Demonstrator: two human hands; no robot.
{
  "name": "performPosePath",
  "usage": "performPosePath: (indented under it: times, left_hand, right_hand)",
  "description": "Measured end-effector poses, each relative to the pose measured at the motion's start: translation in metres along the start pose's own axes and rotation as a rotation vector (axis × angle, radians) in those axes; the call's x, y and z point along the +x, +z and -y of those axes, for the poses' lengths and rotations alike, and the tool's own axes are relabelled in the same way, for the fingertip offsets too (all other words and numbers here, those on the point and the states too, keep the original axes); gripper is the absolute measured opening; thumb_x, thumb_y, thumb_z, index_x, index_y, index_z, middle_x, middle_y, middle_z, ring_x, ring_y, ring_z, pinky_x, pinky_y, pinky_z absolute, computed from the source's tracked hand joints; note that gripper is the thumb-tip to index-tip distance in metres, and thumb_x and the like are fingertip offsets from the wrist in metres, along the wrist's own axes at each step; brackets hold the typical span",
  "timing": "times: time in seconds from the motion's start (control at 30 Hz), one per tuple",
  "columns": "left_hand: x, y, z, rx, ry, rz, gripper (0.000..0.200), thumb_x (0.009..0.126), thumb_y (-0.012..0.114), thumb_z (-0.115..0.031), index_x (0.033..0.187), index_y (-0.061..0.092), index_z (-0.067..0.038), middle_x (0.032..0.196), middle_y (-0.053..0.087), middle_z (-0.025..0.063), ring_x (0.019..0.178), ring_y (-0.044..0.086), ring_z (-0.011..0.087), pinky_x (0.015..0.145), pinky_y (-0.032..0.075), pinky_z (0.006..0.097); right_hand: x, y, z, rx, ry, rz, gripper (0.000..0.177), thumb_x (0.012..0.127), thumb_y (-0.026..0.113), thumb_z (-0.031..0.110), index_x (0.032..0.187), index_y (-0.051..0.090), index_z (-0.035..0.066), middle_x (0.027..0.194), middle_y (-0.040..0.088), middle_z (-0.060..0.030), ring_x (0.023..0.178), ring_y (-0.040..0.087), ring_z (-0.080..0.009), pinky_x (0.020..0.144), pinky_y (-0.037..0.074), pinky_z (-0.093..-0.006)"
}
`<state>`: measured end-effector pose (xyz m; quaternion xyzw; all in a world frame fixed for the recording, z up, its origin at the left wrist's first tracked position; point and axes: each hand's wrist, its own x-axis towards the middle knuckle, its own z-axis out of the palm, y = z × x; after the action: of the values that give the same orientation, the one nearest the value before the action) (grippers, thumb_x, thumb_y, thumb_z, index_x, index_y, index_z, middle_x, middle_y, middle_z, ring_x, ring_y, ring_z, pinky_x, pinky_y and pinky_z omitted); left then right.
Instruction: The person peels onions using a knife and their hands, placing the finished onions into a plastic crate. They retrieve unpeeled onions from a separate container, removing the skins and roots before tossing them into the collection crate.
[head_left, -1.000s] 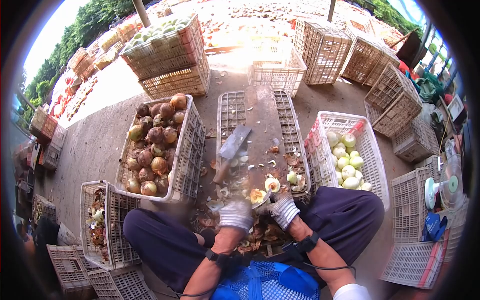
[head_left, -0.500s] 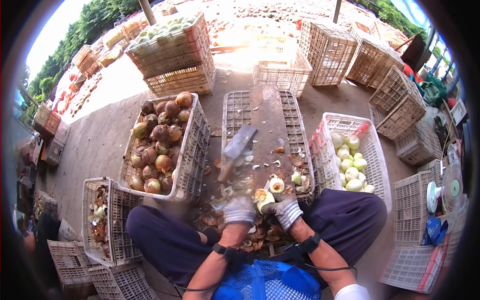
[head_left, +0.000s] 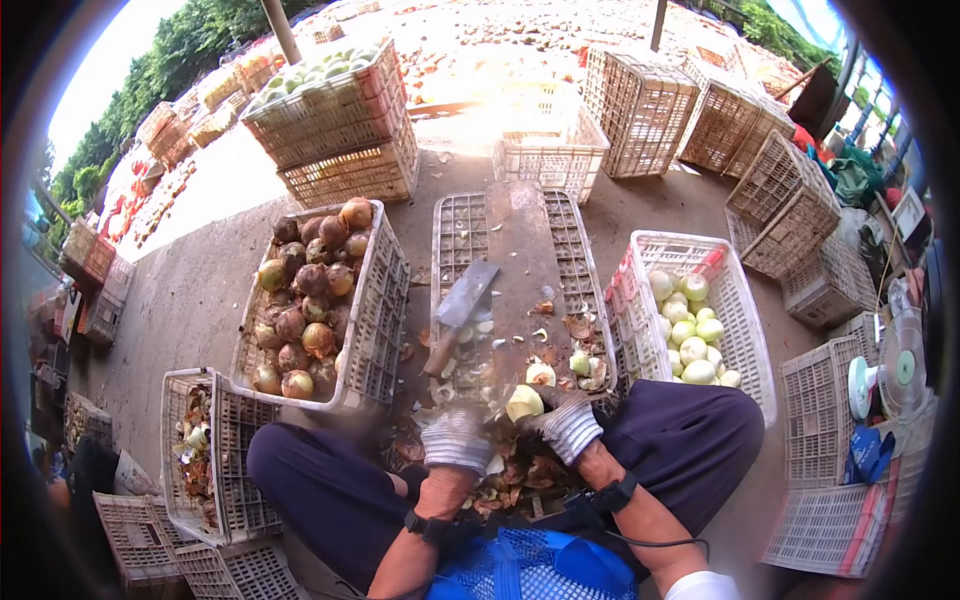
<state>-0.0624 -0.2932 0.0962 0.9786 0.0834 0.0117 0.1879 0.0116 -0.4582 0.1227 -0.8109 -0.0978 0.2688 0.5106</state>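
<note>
Both my hands wear striped, dirty work gloves. My right hand (head_left: 568, 422) grips a pale, mostly peeled onion (head_left: 525, 402) at the near end of a wooden board (head_left: 520, 270). My left hand (head_left: 456, 438) is just left of the onion, apart from it; its fingers are smeared by motion. A cleaver (head_left: 466, 295) lies on the board's left edge and the crate below, its handle toward me. Onion pieces (head_left: 540, 374) and peel sit near the board's close end. Brown peelings (head_left: 520, 470) are heaped between my legs.
A crate (head_left: 378, 300) of unpeeled onions stands left, with a scrap crate (head_left: 222, 440) nearer me. The crate (head_left: 745, 300) at right holds peeled onions. Stacked crates (head_left: 345, 130) stand ahead, others (head_left: 640, 115) to the right. A fan (head_left: 903, 370) is far right.
My left hand has moved left, away from the onion. My right hand still has the onion, now seen rounder and paler. The whole view has shifted slightly.
</note>
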Motion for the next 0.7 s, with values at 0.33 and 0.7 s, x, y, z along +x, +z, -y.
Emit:
performPosePath:
  times: [0.33,0.7]
  left_hand:
    - [0.001,0.013,-0.014,0.015,0.023,0.151,0.017,0.072,0.06,-0.013,0.085,0.064,-0.003,0.086,0.063,0.0176,0.079,0.063,0.0339,0.066,0.051,0.043]
    - [0.019,0.025,-0.014,0.073,-0.149,0.137,0.015,0.076,0.058,-0.015,0.082,0.067,-0.005,0.079,0.066,0.0166,0.072,0.066,0.0326,0.06,0.052,0.0433]
  right_hand:
    - [0.006,0.011,-0.014,-0.199,-0.01,-0.025,0.032,0.069,0.07,0.022,0.094,0.064,0.003,0.082,0.067,-0.0142,0.075,0.065,-0.0256,0.067,0.05,-0.0357]
    - [0.014,0.025,-0.035,-0.32,-0.131,-0.203,0.033,0.067,0.071,0.024,0.093,0.066,0.004,0.084,0.067,-0.0158,0.079,0.065,-0.0307,0.072,0.05,-0.038]
